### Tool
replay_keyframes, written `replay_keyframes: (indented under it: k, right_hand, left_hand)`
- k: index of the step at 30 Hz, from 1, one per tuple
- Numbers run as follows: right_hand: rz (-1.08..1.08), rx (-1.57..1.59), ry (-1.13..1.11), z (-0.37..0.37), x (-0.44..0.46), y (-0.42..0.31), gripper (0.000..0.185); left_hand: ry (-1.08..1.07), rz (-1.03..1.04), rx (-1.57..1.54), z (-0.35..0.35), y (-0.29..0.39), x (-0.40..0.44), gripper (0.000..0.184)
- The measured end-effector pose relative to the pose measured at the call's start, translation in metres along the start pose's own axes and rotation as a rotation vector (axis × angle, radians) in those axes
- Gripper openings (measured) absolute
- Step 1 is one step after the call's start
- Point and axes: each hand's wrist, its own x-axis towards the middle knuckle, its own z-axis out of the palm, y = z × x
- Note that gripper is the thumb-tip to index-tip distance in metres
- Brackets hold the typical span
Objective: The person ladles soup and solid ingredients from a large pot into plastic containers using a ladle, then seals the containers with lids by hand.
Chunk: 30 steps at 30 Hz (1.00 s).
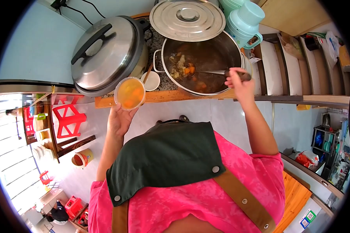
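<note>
My left hand (121, 121) is wrapped round a clear plastic bowl (130, 93) of yellowish soup with orange chunks in it. That bowl is held up at the left, in front of the counter edge. On the right, my right hand (240, 82) grips the dark handle of a ladle (217, 72). The ladle's head reaches into a big steel pot (171, 79) of brown soup, among pale and orange pieces (182, 69). A round steel lid (187, 19) lies over the far part of the pot's mouth.
A large lidded cooker (105, 54) stands left of the pot. Between them sit a small white dish (151, 80) and a wooden stick. Turquoise jugs (245, 25) are behind, at the right. Slatted shelves (274, 66) extend right. Red stools (69, 120) are at the left.
</note>
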Motion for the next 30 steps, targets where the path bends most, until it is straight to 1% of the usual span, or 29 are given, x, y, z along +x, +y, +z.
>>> replay_keyframes:
  k: [1, 3, 5, 7, 8, 9, 11, 13, 15, 16, 18, 19, 21, 22, 23, 25, 26, 27, 29, 30]
  right_hand:
    - [-0.001, 0.002, 0.001, -0.003, 0.004, -0.001, 0.017]
    - [0.149, 0.074, 0.164, -0.014, 0.016, -0.001, 0.017]
    - [0.161, 0.077, 0.154, -0.018, 0.017, 0.004, 0.018]
    - [-0.01, -0.025, -0.067, -0.017, 0.009, 0.007, 0.018]
    - [-0.089, -0.025, -0.121, -0.013, 0.003, 0.007, 0.017]
    - [-0.086, -0.023, -0.12, -0.012, 0.002, 0.011, 0.017]
    - [-0.402, -0.255, -0.26, -0.008, 0.002, 0.014, 0.016]
    - [-0.435, -0.267, -0.248, -0.006, -0.004, 0.007, 0.017]
    - [-0.507, -0.417, -0.289, -0.009, -0.006, 0.001, 0.017]
    - [-0.507, -0.418, -0.292, -0.008, -0.007, 0.0, 0.017]
    - [-0.629, -0.405, -0.272, -0.005, -0.007, 0.0, 0.017]
    - [-0.628, -0.405, -0.273, -0.005, -0.007, 0.004, 0.017]
    - [-0.545, -0.288, -0.165, -0.003, -0.001, 0.016, 0.017]
    - [-0.311, -0.06, -0.091, 0.0, -0.001, 0.015, 0.015]
    - [-0.31, -0.06, -0.09, -0.002, 0.002, 0.011, 0.015]
    - [0.079, 0.079, 0.135, -0.009, 0.013, 0.001, 0.022]
    - [0.105, 0.083, 0.181, -0.012, 0.019, 0.006, 0.032]
    - [0.105, 0.084, 0.181, -0.015, 0.022, 0.008, 0.032]
    - [0.199, 0.132, 0.171, -0.019, 0.025, 0.01, 0.035]
    - [0.199, 0.133, 0.172, -0.019, 0.025, 0.01, 0.035]
  left_hand:
    - [0.0, 0.002, 0.001, 0.0, 0.001, 0.0, 0.049]
    - [-0.011, 0.001, 0.003, -0.002, 0.002, 0.001, 0.049]
    - [-0.019, 0.001, 0.004, -0.003, 0.003, 0.001, 0.05]
    - [-0.018, -0.005, 0.008, -0.003, 0.003, 0.001, 0.05]
    - [-0.015, -0.005, 0.009, -0.002, 0.004, 0.0, 0.05]
    - [-0.015, -0.009, 0.02, 0.0, 0.004, 0.0, 0.051]
    - [-0.02, -0.012, 0.032, 0.0, 0.005, 0.002, 0.051]
    - [-0.032, -0.028, 0.033, -0.003, 0.006, 0.004, 0.052]
    - [-0.033, -0.023, 0.039, -0.001, 0.006, 0.003, 0.053]
    - [-0.035, -0.017, 0.045, 0.002, 0.005, 0.003, 0.053]
    - [-0.029, -0.015, 0.045, 0.004, 0.005, 0.004, 0.054]
    - [-0.027, -0.013, 0.047, 0.004, 0.005, 0.004, 0.054]
    - [-0.04, -0.017, 0.038, 0.004, 0.006, 0.005, 0.054]
    - [-0.052, -0.026, 0.031, 0.004, 0.006, 0.005, 0.055]
    - [-0.052, -0.027, 0.032, 0.004, 0.006, 0.005, 0.055]
    - [-0.042, -0.025, 0.026, 0.004, 0.005, 0.006, 0.055]
    - [-0.044, -0.025, 0.026, 0.004, 0.005, 0.006, 0.055]
    - [-0.04, -0.026, 0.026, 0.004, 0.004, 0.007, 0.055]
    - [-0.037, -0.027, 0.027, 0.004, 0.004, 0.007, 0.055]
    - [-0.046, -0.026, 0.026, 0.005, 0.004, 0.008, 0.055]
